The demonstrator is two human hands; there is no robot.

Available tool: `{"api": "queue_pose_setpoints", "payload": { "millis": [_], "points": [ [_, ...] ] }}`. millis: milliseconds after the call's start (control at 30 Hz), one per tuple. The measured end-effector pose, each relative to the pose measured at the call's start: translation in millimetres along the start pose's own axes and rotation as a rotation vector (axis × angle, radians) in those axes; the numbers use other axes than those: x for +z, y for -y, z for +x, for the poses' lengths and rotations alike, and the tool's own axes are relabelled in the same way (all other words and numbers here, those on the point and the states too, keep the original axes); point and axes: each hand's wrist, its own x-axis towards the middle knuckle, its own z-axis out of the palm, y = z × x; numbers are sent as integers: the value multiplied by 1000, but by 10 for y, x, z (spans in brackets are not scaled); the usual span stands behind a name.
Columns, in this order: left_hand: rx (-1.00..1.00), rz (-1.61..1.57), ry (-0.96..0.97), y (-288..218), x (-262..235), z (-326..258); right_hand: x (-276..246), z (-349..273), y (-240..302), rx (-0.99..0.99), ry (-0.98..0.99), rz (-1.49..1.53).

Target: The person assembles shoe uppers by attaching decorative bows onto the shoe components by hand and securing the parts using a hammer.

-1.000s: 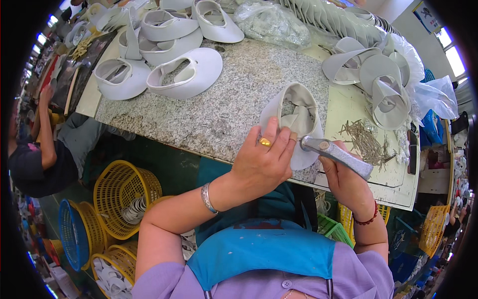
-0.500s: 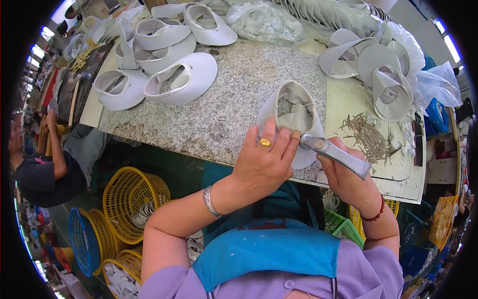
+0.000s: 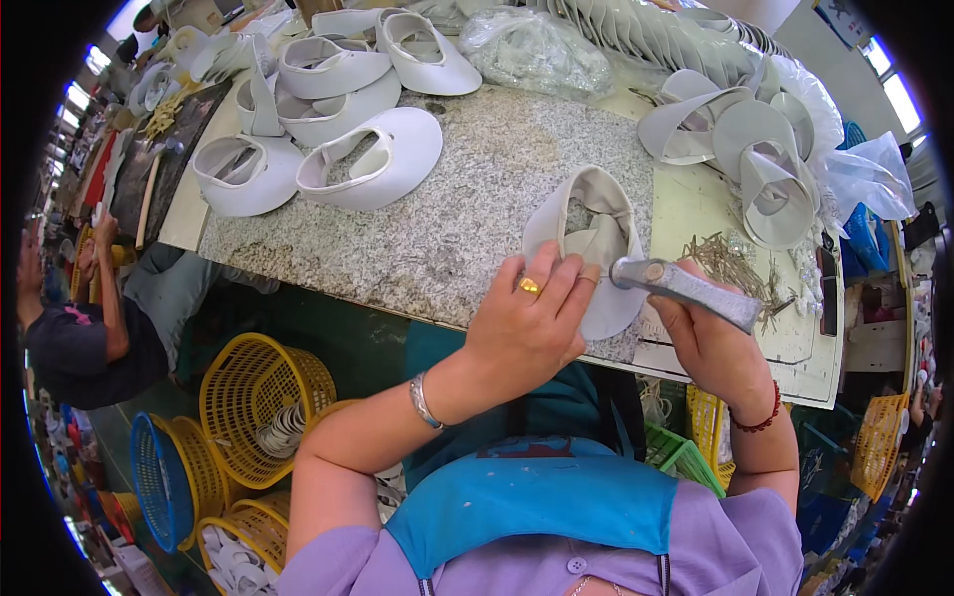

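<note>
On the speckled stone slab (image 3: 487, 199), close to its front edge, lies a pale shoe upper (image 3: 608, 314) with a looped collar at the back and a rounded front. My left hand (image 3: 527, 323) grips it at the near left side, fingertips on the collar's front edge. A metal hammer (image 3: 696, 288) is in my right hand (image 3: 717, 343), fingers wrapped round it at the right. Its round face is beside the upper, close to my left fingertips; whether it touches is hard to tell.
More pale uppers (image 3: 383, 159) sit at the slab's far left, with others (image 3: 755, 129) piled at the right. Clear plastic bags (image 3: 537, 50) lie at the back. Thin brown sticks (image 3: 730, 268) are heaped right of the hammer. Yellow baskets (image 3: 260, 372) stand below left; a person (image 3: 94, 338) sits beyond them.
My right hand and the hammer have moved a little right, away from my left fingertips. My left hand stays on the upper. The whole view has shifted slightly.
</note>
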Motion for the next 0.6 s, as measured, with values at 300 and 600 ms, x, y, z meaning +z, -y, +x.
{"api": "queue_pose_setpoints", "payload": {
  "millis": [300, 600],
  "points": [
    [-50, -86, -113, 4, 75, -37, -19, 192, 104, -44, 216, -217],
    [-75, -98, -126, 15, 77, -42, -81, 169, 173, -165, -17, -236]
  ]
}}
